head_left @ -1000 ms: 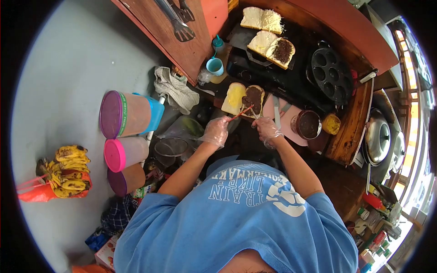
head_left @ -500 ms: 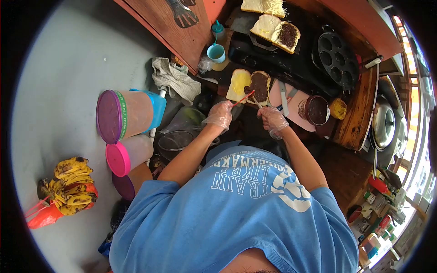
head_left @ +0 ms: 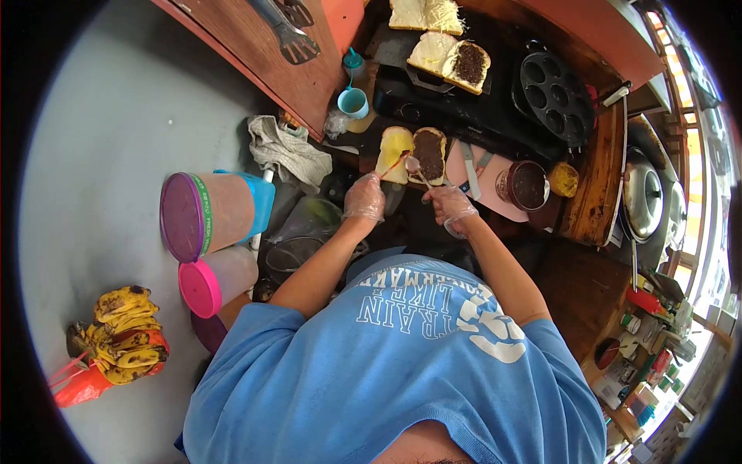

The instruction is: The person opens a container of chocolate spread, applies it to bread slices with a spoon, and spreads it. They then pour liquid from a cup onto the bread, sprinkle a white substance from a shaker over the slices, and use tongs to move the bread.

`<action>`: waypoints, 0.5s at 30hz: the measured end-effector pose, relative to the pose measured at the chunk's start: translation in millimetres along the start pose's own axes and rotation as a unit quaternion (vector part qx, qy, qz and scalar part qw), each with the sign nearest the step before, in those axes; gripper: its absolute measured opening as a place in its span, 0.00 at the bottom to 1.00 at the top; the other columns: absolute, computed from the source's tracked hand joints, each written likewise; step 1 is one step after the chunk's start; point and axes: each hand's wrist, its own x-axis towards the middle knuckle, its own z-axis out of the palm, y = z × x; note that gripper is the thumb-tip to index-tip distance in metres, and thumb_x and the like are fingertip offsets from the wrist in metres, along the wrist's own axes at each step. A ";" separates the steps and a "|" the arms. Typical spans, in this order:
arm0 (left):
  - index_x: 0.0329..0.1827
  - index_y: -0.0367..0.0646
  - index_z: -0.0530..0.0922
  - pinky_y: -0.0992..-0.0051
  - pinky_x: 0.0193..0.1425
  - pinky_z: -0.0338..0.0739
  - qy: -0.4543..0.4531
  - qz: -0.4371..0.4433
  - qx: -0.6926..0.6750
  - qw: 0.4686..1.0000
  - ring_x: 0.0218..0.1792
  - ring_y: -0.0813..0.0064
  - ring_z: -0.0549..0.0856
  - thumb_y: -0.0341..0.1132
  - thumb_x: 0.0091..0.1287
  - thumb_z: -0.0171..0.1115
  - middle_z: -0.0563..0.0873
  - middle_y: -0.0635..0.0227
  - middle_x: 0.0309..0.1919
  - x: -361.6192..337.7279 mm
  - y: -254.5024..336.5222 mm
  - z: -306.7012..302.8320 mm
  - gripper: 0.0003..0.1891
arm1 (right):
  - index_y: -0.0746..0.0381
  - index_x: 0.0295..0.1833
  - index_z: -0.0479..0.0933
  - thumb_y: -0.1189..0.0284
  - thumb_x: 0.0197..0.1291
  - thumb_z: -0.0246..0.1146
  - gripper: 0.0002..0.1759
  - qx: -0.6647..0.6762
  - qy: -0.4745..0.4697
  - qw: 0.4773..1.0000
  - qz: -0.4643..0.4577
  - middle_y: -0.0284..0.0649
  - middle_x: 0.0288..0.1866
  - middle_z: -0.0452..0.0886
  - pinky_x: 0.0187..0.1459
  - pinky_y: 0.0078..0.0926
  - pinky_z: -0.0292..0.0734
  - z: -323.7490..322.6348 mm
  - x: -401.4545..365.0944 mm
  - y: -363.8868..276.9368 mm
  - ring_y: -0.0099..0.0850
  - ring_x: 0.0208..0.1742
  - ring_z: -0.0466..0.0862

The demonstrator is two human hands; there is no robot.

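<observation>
My left hand [head_left: 364,198], in a clear plastic glove, is closed around a thin red stick-like utensil [head_left: 396,166]; its tip is beside the spoon, over the inner side of the yellow-spread bread slice [head_left: 394,144]. In my gloved right hand [head_left: 450,207] is a spoon [head_left: 413,165], its bowl smeared brown and held over the gap between the slices. The right-hand bread slice [head_left: 430,147] carries a dark brown spread almost to its crust. Both slices lie side by side just beyond my hands.
A jar of dark spread [head_left: 527,185] and a knife [head_left: 470,172] rest on a pink board [head_left: 501,203] at right. Behind are a black griddle [head_left: 464,116], more topped bread [head_left: 450,63] and a round-cavity pan [head_left: 555,97]. Lidded tubs [head_left: 224,205] stand left.
The red utensil has moved left off the brown slice, and the spoon bowl now shows beside it. The brown spread no longer bulges over the left edge. The whole view has shifted slightly.
</observation>
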 end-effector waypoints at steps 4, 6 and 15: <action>0.42 0.42 0.83 0.52 0.47 0.81 -0.006 -0.009 -0.016 1.000 0.43 0.44 0.87 0.30 0.67 0.54 0.88 0.50 0.38 19.1 -32.0 21.1 0.09 | 0.62 0.43 0.78 0.64 0.73 0.57 0.12 -0.022 0.010 0.999 0.023 0.22 0.19 0.60 0.19 0.19 0.58 -7.7 -12.0 -1.6 0.16 0.17 0.59; 0.47 0.39 0.82 0.56 0.43 0.81 0.043 0.041 -0.059 0.996 0.39 0.52 0.88 0.34 0.70 0.58 0.88 0.53 0.35 29.1 -55.0 34.4 0.10 | 0.62 0.43 0.78 0.65 0.74 0.57 0.12 -0.015 0.002 1.000 0.026 0.22 0.19 0.60 0.20 0.19 0.58 -14.6 -17.3 -0.4 0.17 0.17 0.60; 0.39 0.38 0.84 0.59 0.41 0.84 0.005 0.008 -0.045 0.999 0.37 0.52 0.89 0.32 0.69 0.59 0.89 0.52 0.33 67.1 -84.7 27.6 0.08 | 0.63 0.44 0.79 0.66 0.74 0.56 0.11 -0.003 -0.030 0.999 0.017 0.25 0.20 0.64 0.22 0.21 0.61 -23.6 -25.0 10.1 0.18 0.18 0.63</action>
